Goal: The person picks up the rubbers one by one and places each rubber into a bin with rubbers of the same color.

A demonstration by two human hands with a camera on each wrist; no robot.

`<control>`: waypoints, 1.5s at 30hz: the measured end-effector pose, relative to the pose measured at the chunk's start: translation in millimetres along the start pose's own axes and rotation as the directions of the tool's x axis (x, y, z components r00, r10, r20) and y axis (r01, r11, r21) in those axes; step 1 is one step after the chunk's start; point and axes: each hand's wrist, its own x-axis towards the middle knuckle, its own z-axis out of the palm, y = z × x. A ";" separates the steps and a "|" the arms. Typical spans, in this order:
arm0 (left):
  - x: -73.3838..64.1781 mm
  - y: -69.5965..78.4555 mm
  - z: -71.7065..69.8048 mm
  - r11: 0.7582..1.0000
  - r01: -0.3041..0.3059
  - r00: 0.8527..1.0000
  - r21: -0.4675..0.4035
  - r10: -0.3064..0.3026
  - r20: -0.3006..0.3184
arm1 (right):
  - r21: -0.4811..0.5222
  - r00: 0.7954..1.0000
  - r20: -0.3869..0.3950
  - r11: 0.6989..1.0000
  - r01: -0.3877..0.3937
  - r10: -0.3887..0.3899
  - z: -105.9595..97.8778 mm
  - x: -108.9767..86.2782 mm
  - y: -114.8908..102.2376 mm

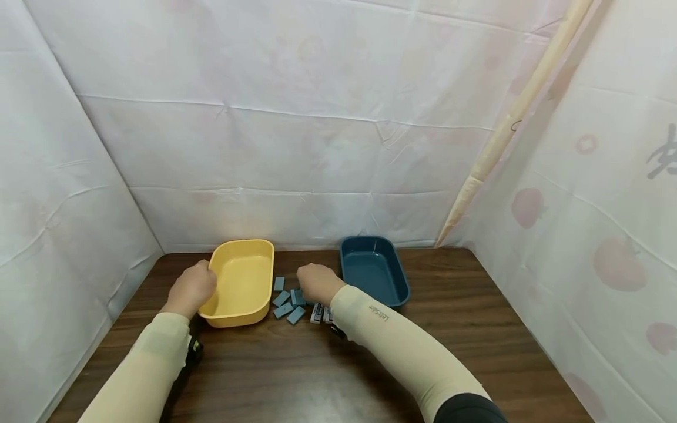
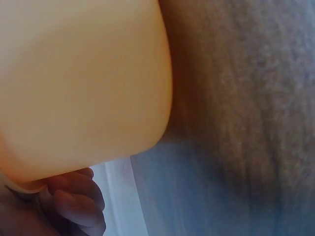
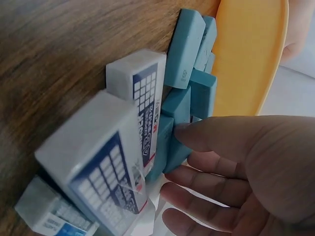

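My left hand (image 1: 193, 289) grips the left rim of a yellow plastic bin (image 1: 237, 321); in the left wrist view its curled fingers (image 2: 81, 204) show under the rim. Over a small pile between two bins is my right hand (image 1: 319, 284). In the right wrist view its thumb (image 3: 211, 135) and fingertips pinch a teal eraser (image 3: 176, 104) at the pile's edge. More teal erasers (image 1: 283, 310) lie loosely to the left. White-and-blue sleeved erasers (image 3: 145, 93) lie beside the pinched one, partly hidden by the right forearm in the head view.
A dark blue bin (image 1: 374, 270) stands just right of my right hand, near the back edge of the brown wooden table (image 1: 264, 376). White patterned sheets (image 1: 296, 147) hang behind and at both sides. A cloth-wrapped pole (image 1: 492, 150) leans in the right back corner.
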 end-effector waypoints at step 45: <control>7.5 14.1 10.3 0.998 0.054 0.996 0.014 -0.055 0.074 | -0.002 0.975 -0.033 0.975 0.221 -0.221 17.4 51.6 -103.6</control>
